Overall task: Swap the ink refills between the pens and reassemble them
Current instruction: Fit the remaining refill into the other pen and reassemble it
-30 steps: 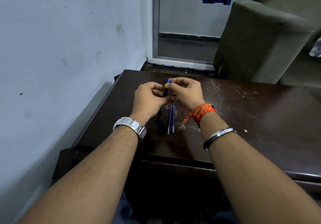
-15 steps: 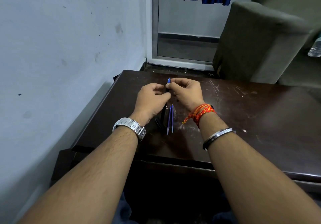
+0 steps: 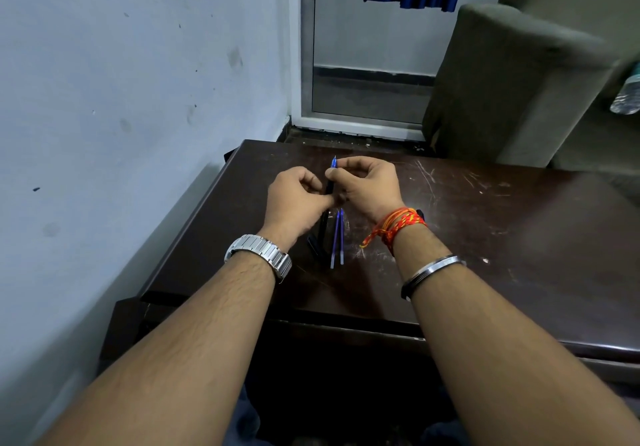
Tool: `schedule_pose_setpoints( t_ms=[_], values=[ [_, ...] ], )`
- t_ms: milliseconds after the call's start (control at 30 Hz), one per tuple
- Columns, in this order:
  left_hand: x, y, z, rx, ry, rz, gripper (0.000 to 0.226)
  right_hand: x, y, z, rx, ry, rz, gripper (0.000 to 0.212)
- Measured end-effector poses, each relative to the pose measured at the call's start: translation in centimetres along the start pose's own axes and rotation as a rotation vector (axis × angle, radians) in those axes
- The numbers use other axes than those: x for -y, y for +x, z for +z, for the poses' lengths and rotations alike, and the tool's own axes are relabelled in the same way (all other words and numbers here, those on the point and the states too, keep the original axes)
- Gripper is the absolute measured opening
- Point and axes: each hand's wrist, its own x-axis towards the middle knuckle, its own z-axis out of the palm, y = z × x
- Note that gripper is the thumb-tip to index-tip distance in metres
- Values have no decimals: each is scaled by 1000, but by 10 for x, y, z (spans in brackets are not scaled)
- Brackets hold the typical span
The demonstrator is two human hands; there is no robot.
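Both hands hold one dark pen [image 3: 330, 184] upright over the dark wooden table [image 3: 485, 237]; its blue tip sticks up above my fingers. My left hand [image 3: 294, 199] grips the lower barrel, my right hand [image 3: 367, 186] pinches the upper part near the tip. Two blue ink refills [image 3: 337, 239] lie side by side on the table just under my hands. Beside them on the left lies a black pen part [image 3: 318, 237], partly hidden by my left hand.
A pale wall runs along the table's left edge. Behind the table are a glass door [image 3: 363, 64] and a grey armchair [image 3: 512, 82]. A plastic bottle [image 3: 627, 95] shows at the far right edge. The table's right half is scratched.
The hands have stayed together on the pen with only small finger shifts. The refills on the table have not moved.
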Motion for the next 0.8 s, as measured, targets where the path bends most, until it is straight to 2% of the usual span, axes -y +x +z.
schedule_pose_setpoints(
  t_ms=[100, 200, 400, 667, 800],
  values=[
    [-3, 0, 0, 49, -50, -35, 11, 0, 0, 0, 6, 29, -2, 8],
    [-3, 0, 0, 77, -14, -24, 3, -2, 1, 1, 1, 6, 9, 10],
    [0, 1, -1, 43, 15, -13, 24, -4, 1, 0, -10, -46, 0, 13],
    [-5, 0, 6, -13, 145, 48, 14, -3, 1, 3, -97, -148, -2, 10],
    [-3, 5, -1, -100, 146, 21, 18, -4, 2, 2, -47, -140, 12, 22]
  ],
)
